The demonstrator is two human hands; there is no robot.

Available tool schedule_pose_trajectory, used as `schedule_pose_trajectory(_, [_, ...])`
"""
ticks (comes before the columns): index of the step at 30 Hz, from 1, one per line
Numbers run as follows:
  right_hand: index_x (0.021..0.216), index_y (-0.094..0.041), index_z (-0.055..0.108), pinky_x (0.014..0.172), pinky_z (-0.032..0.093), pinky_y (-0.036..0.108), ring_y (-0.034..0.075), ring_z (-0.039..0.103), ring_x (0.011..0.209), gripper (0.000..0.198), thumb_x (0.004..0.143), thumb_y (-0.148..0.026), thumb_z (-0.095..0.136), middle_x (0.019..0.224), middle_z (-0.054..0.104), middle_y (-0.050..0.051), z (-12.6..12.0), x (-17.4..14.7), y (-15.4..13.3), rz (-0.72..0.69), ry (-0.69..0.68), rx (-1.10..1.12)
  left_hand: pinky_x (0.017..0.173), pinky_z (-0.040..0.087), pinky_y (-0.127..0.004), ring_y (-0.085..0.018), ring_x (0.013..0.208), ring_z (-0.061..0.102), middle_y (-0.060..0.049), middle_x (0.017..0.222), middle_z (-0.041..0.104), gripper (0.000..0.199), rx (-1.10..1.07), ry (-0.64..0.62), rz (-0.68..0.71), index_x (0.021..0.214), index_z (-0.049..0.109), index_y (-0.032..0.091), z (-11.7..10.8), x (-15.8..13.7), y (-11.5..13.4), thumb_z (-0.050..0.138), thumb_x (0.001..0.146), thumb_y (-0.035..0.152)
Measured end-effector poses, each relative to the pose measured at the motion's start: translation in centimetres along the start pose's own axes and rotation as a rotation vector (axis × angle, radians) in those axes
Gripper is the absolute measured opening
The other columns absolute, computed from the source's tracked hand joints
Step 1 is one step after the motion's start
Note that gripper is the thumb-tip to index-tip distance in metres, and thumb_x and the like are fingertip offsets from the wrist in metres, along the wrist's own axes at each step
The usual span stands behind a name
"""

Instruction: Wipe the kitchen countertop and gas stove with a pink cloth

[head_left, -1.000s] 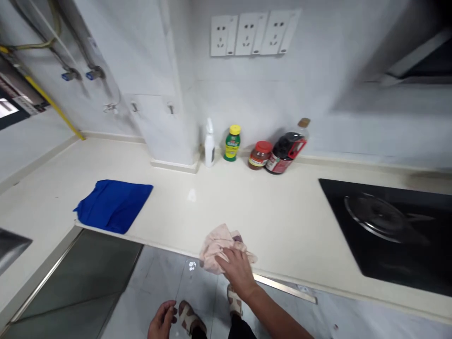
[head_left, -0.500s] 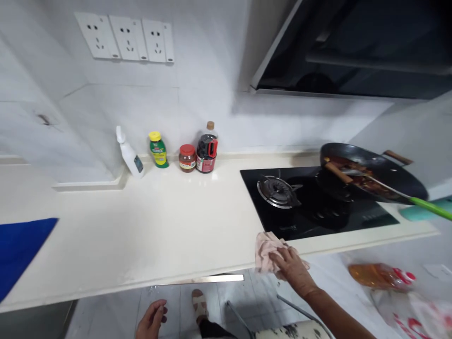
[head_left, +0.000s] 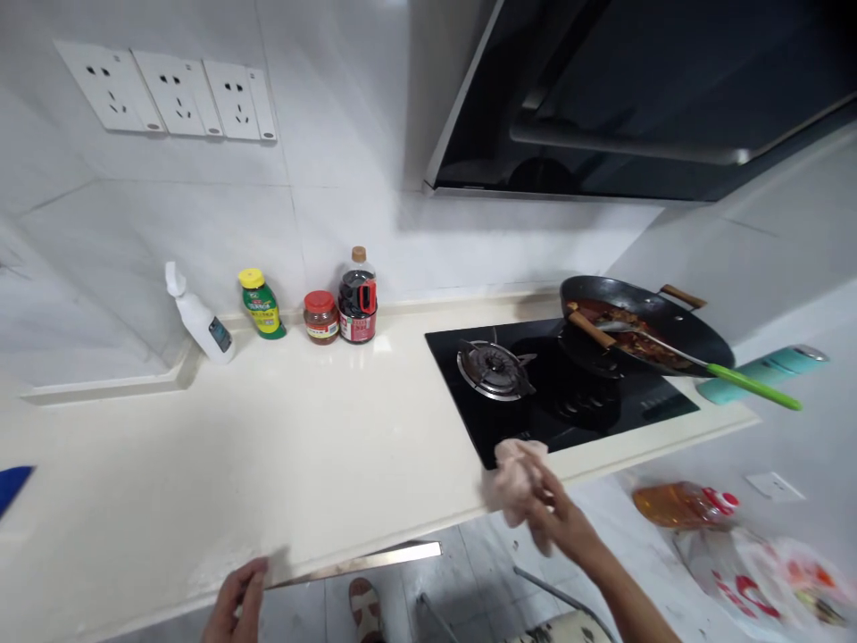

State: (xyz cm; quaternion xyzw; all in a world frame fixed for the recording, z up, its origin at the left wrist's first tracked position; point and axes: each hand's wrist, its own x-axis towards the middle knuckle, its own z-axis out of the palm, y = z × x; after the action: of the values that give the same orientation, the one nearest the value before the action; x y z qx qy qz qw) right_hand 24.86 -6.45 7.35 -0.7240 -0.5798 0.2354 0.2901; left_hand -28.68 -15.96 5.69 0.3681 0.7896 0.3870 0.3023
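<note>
The right hand point(head_left: 561, 520) pinches a pink cloth point(head_left: 514, 480) at the stove's point(head_left: 559, 415) near edge; left hand point(head_left: 236, 603), near left, loosely parted.

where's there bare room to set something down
Widest patch: cream countertop between red-lidded jar and front edge, left of the gas stove. Crowded: the stove's right, under the wok, and by its near-left corner, where the right hand holds a pink cloth.
</note>
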Motion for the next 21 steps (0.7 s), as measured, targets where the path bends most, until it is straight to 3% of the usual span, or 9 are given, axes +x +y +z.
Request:
schedule_pose_trajectory(2, [0.139,-0.03,0.056,0.094,0.05,0.052,0.033,0.059,0.116,0.065,0.085,-0.064,0.05,0.128,0.061,0.012,2.8,-0.2,-1.0,0.006,-0.015,-0.169,0.097,0.053,-0.049,-0.033,0.107,0.065,-0.013,0.107,0.071,0.064,0.155,0.109,0.212,0.098,0.071,0.023,-0.5,2.7,0.7,0.044,0.076,0.077])
schedule_pose_trajectory(4, [0.134,-0.031,0.061,0.097,0.044,0.063,0.04,0.052,0.124,0.062,0.085,-0.067,0.047,0.135,0.055,0.015,5.3,-0.2,-1.6,0.056,0.126,-0.356,0.103,0.047,-0.055,-0.036,0.122,0.058,-0.019,0.125,0.064,0.067,0.364,0.172,0.345,0.11,0.071,0.018,-1.0,5.0,1.0,0.034,0.087,0.069])
schedule_pose_trajectory(7, [0.142,-0.023,0.054,0.097,0.04,0.068,0.046,0.044,0.13,0.07,0.089,-0.067,0.039,0.143,0.045,0.021,9.2,-0.6,-2.8,0.084,0.327,-0.459,0.107,0.039,-0.062,-0.04,0.143,0.037,-0.023,0.151,0.044,0.064,0.629,0.219,0.345,0.128,0.065,0.015,-1.4,6.9,0.7,0.024,0.097,0.055])
schedule_pose_trajectory(10, [0.141,-0.017,0.055,0.1,0.039,0.067,0.049,0.037,0.136,0.069,0.091,-0.063,0.042,0.149,0.039,0.025,13.2,-2.1,-4.7,-0.123,0.355,-0.523,0.111,0.034,-0.061,-0.039,0.15,0.026,-0.021,0.157,0.038,0.059,0.762,0.238,0.372,0.136,0.06,0.018,-1.2,7.3,0.0,0.026,0.1,0.049])
schedule_pose_trajectory(14, [0.14,-0.032,0.057,0.098,0.045,0.054,0.04,0.046,0.133,0.052,0.092,-0.051,0.052,0.152,0.044,0.014,16.0,-3.1,-5.9,-0.517,0.133,-0.525,0.112,0.034,-0.057,-0.037,0.148,0.031,-0.018,0.156,0.043,0.053,0.858,0.256,0.398,0.138,0.059,0.022,-0.7,7.4,-1.0,0.032,0.099,0.045])
schedule_pose_trajectory(17, [0.141,-0.039,0.055,0.099,0.044,0.052,0.036,0.052,0.128,0.051,0.091,-0.051,0.054,0.151,0.049,0.008,15.4,0.2,-5.5,-0.669,0.001,-0.529,0.112,0.035,-0.055,-0.035,0.148,0.033,-0.017,0.156,0.045,0.051,0.897,0.287,0.407,0.137,0.06,0.023,-0.5,7.5,-1.5,0.034,0.098,0.042])
schedule_pose_trajectory(21, [0.144,-0.032,0.053,0.103,0.038,0.054,0.033,0.054,0.124,0.053,0.096,-0.049,0.042,0.148,0.053,0.01,15.5,8.9,-6.6,-0.608,-0.012,-0.57,0.11,0.037,-0.053,-0.035,0.146,0.036,-0.016,0.154,0.047,0.048,0.932,0.323,0.446,0.136,0.062,0.024,-0.5,7.5,-2.1,0.038,0.097,0.04])
